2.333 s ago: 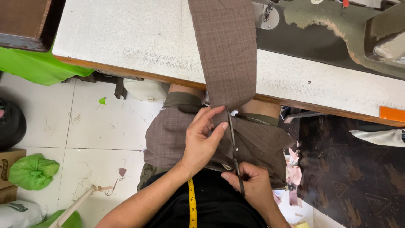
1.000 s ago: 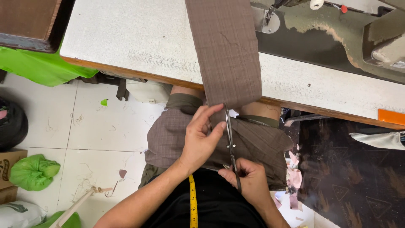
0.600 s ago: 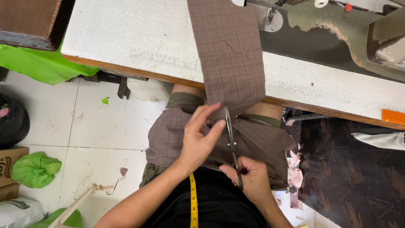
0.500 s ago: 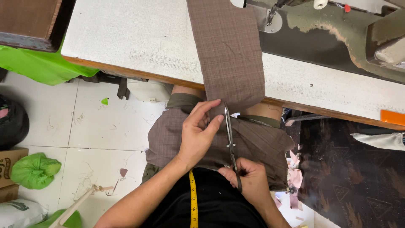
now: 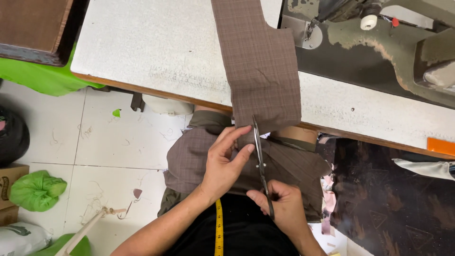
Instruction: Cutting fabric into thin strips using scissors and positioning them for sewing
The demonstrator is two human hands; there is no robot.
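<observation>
A strip of brown checked fabric (image 5: 263, 71) hangs from the white sewing table (image 5: 142, 52) down onto my lap. My left hand (image 5: 226, 163) pinches the fabric's lower edge, fingers spread over it. My right hand (image 5: 279, 208) grips the handles of metal scissors (image 5: 259, 161), whose blades point up into the cloth just right of my left fingers. More of the same brown fabric (image 5: 189, 159) lies bunched across my knees. A yellow measuring tape (image 5: 219, 230) hangs down my chest.
A grey-green sewing machine (image 5: 379, 42) stands at the table's right. A dark wooden box (image 5: 33, 26) over green cloth (image 5: 47, 80) sits at the upper left. On the tiled floor lie a green bag (image 5: 35, 189), a black bag (image 5: 12, 137) and thread scraps.
The scissors have moved up along the fabric toward the table edge, and my left hand has shifted slightly with them. The view has drifted a little.
</observation>
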